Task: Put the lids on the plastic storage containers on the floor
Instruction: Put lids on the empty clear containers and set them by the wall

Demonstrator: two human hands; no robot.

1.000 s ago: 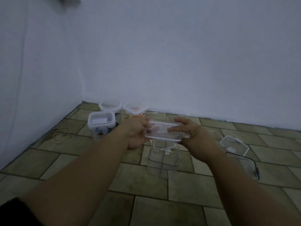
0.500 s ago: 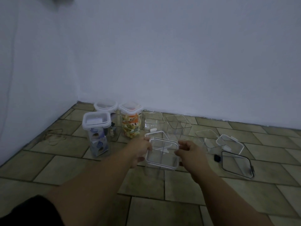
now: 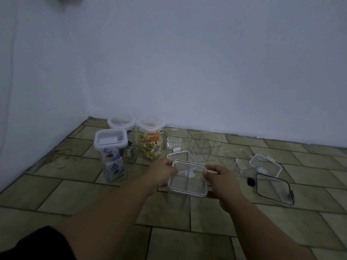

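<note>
- Lowered since a second ago: clear lid [image 3: 187, 178], then held in the air, now sits level on the rim of the empty clear container [image 3: 180, 203] standing on the floor [image 3: 75, 194] in mid-view.
- Square container with white lid [image 3: 109, 141], closed, dark and pale packets inside; stands near the floor's left edge by the wall corner.
- Round-cornered lidded container [image 3: 121, 121], closed, just behind the first, nearest the corner.
- Lidded container of coloured pieces [image 3: 150, 145], closed, beside the two above.
- Left hand [image 3: 161, 173]: fingers curled on the clear lid's left edge, thumb on top, gripping it.
- Two open clear containers [image 3: 175, 139] and [image 3: 205, 145], empty and lidless, side by side near the floor's far edge along the wall.
- Right hand [image 3: 221, 179]: fingers curled on the clear lid's right edge, gripping it.
- Low open clear container [image 3: 237, 160], lidless, right of the hands.
- Loose clear lid [image 3: 265, 164], lying just beside that low container.
- Small black object [image 3: 250, 182], too small to identify, on the floor.
- Black-rimmed lid [image 3: 274, 188], lying flat, farthest right.
</note>
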